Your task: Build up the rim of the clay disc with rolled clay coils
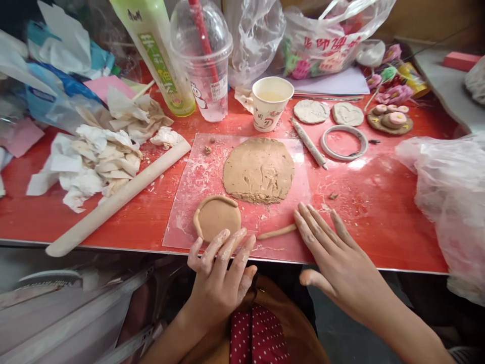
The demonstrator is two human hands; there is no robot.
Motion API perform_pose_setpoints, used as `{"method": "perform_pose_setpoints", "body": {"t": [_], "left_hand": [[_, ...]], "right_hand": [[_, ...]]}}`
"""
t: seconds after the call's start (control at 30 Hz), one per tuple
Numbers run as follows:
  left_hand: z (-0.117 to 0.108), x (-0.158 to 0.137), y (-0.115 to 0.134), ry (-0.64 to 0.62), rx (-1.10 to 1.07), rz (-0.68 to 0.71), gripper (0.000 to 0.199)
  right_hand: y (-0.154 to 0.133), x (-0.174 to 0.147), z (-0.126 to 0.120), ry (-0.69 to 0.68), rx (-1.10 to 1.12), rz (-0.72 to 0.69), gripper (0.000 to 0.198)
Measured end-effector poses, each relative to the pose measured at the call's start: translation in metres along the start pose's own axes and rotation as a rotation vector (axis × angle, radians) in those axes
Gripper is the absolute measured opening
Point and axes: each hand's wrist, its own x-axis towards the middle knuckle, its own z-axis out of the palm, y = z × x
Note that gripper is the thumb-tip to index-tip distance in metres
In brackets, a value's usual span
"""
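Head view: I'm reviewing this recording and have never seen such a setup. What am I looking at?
There is no machine here: a camera worn on a person's head looks forward and down at two bare hands. The right hand lies flat over one end of a thin clay-like roll. The left hand is over the near edge of a disc partly rimmed by a coil. Neither visibly grips anything. Beyond, on the red table, are a flattened slab, a rod and a paper cup.
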Motion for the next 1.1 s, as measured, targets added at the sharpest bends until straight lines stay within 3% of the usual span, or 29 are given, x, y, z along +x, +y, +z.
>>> {"method": "perform_pose_setpoints", "body": {"t": [0.1, 0.2, 0.33, 0.43, 0.6, 0.8, 0.93, 1.1], "left_hand": [[0.001, 0.001, 0.003, -0.004, -0.006, 0.014, 0.033], [0.002, 0.004, 0.004, -0.008, 0.006, 0.032, 0.032], [0.003, 0.012, 0.008, -0.034, 0.048, 0.051, 0.034], [0.005, 0.020, 0.011, -0.063, 0.058, 0.010, 0.031], [0.005, 0.029, 0.014, -0.085, 0.023, -0.037, 0.015], [-0.003, 0.034, 0.012, -0.070, -0.035, -0.004, 0.017], [-0.013, 0.031, 0.005, -0.042, -0.145, 0.000, 0.019], [-0.030, 0.015, -0.013, -0.099, -0.269, -0.021, 0.017]], "right_hand": [[0.001, 0.007, 0.000, 0.006, 0.004, 0.008, 0.087], [0.002, -0.013, -0.006, -0.006, 0.076, 0.009, 0.091], [0.011, -0.040, -0.013, 0.145, 0.158, 0.274, 0.062], [0.020, -0.032, -0.009, 0.216, 0.183, 0.381, 0.052], [0.026, -0.001, 0.001, 0.257, 0.248, 0.250, 0.035], [0.026, 0.003, -0.005, 0.361, 0.245, 0.233, 0.016], [0.031, 0.005, -0.015, 0.324, 0.304, 0.148, 0.018], [0.029, 0.034, -0.024, 0.181, 0.454, -0.099, 0.014]]}}
